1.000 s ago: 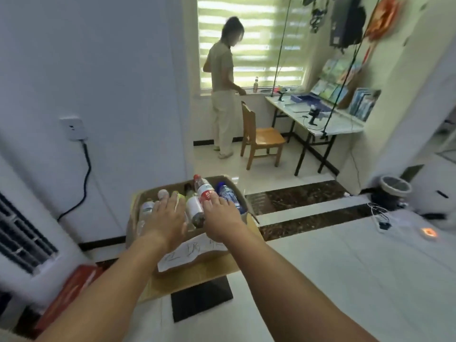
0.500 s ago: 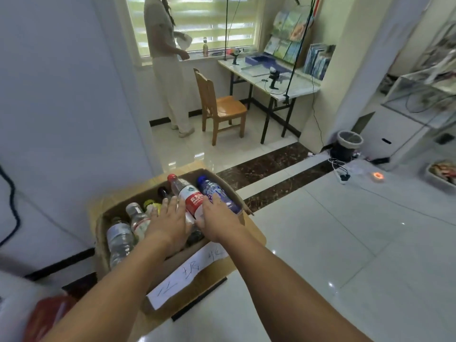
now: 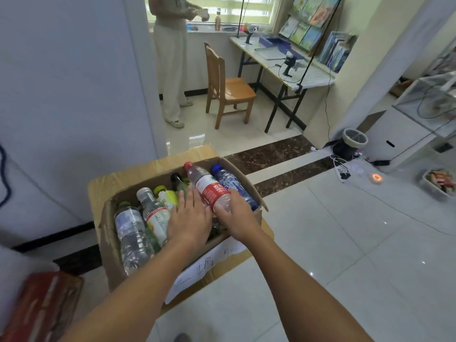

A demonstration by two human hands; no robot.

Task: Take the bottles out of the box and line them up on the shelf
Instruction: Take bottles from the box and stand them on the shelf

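Red-labelled bottle (image 3: 209,187) is found tilted in the far right corner of the box (image 3: 107,233), cap pointed away. Right grip (image 3: 235,213) is curled round its base, so nearer. Left grip (image 3: 188,218) is laid flat, fingers straight, against its left side.

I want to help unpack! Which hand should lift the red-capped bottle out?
Right. The right hand curls round the lower end of the red-capped bottle; the left hand lies flat beside it.

Bottles (image 3: 209,188) in box (image 3: 109,253) on floor (image 3: 320,243); chair (image 3: 229,90) behind box
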